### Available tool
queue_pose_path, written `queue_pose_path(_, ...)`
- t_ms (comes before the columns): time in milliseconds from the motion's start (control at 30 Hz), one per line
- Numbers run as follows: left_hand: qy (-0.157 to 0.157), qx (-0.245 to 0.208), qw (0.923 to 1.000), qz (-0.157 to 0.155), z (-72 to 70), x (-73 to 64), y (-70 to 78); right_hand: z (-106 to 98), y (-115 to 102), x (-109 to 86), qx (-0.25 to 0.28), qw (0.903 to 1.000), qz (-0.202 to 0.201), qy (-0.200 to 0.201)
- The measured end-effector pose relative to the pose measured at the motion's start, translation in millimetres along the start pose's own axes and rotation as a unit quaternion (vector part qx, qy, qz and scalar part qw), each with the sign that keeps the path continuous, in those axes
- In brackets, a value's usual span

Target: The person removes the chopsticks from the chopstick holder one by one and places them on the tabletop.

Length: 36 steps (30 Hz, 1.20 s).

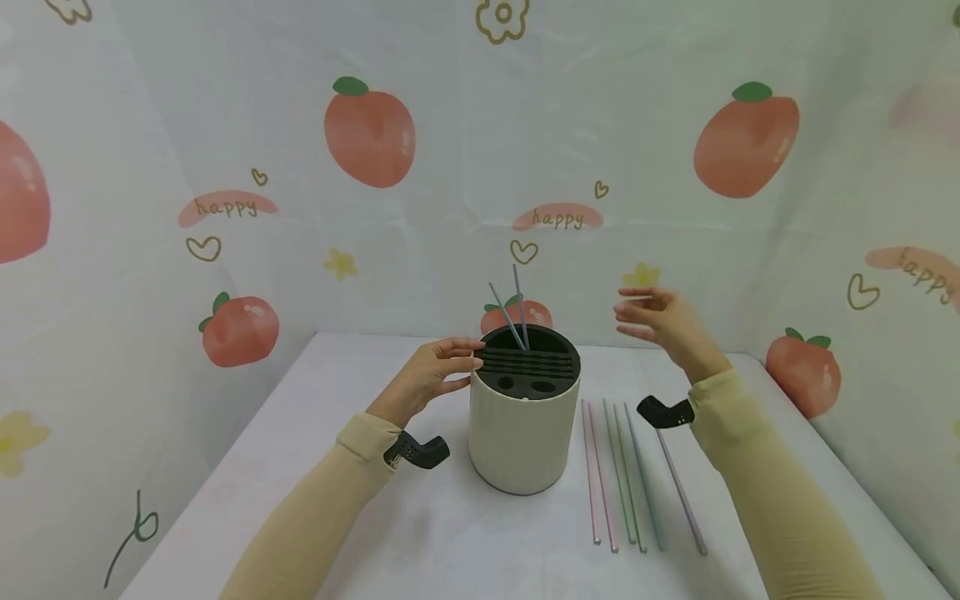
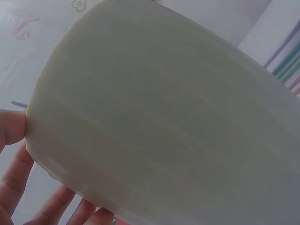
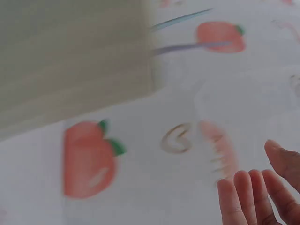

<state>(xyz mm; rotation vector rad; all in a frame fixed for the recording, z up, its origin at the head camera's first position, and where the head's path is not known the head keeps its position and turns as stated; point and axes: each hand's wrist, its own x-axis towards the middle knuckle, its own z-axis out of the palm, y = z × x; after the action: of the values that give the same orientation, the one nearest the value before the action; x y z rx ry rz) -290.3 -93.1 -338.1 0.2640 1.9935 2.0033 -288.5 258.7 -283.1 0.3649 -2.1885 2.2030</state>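
Observation:
A white cylindrical desk organizer (image 1: 522,446) with a black slotted top stands upright on the table. My left hand (image 1: 431,375) touches its left side near the rim, fingertips against the wall and fairly straight; the left wrist view shows this contact close up. A thin blue stick (image 1: 505,311) and a thin purple stick (image 1: 520,300) lean in the organizer's large rear compartment. Raised in the air right of the organizer, my right hand (image 1: 656,321) holds nothing. Its fingers are extended and the thumb stands apart in the right wrist view (image 3: 255,197).
Right of the organizer, several thin sticks lie roughly side by side: pink sticks (image 1: 600,475), green sticks (image 1: 621,471), a blue stick (image 1: 645,479) and, farther right, a purple stick (image 1: 681,492). Behind the white table (image 1: 390,525) hangs a fruit-printed cloth (image 1: 450,167).

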Motion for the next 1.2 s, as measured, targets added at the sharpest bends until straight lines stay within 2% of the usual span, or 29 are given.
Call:
queue_pose_path(67, -0.001, 0.001, 1.0000, -0.001, 0.1, -0.3, -0.2, 8, -21, 5.4, 0.012, 0.9997, -0.022, 0.008)
queue_pose_path(133, 0.000, 0.000, 1.0000, -0.002, 0.3, -0.3, 0.0, 17, -37, 11.4, 0.001, 0.9993, -0.033, 0.016)
queue_pose_path(267, -0.003, 0.001, 1.0000, -0.001, -0.6, -0.9, -0.7, 38, -49, 27.5, -0.012, 0.9994, -0.030, 0.014)
queue_pose_path(433, -0.004, 0.001, 1.0000, 0.001, -2.2, 0.0, -2.8, 66, -41, 48.7, -0.023, 0.9995, -0.004, -0.021)
queue_pose_path(667, -0.005, -0.002, 1.0000, 0.005, -0.2, 0.0, -2.5, 94, -28, 64.7, -0.114, 0.9902, 0.049, -0.064)
queue_pose_path(1000, -0.007, -0.004, 0.9999, 0.007, -0.7, 0.2, -3.1, 106, -18, 71.7, -0.170, 0.9766, 0.096, -0.090)
queue_pose_path(1133, -0.010, 0.004, 0.9999, 0.008, -0.4, 0.0, -2.9, 106, -19, 69.6, -0.180, 0.9746, 0.095, -0.094)
queue_pose_path(1200, -0.008, 0.004, 0.9999, 0.007, -0.2, -0.3, -2.7, 105, -20, 68.1, -0.173, 0.9766, 0.089, -0.091)
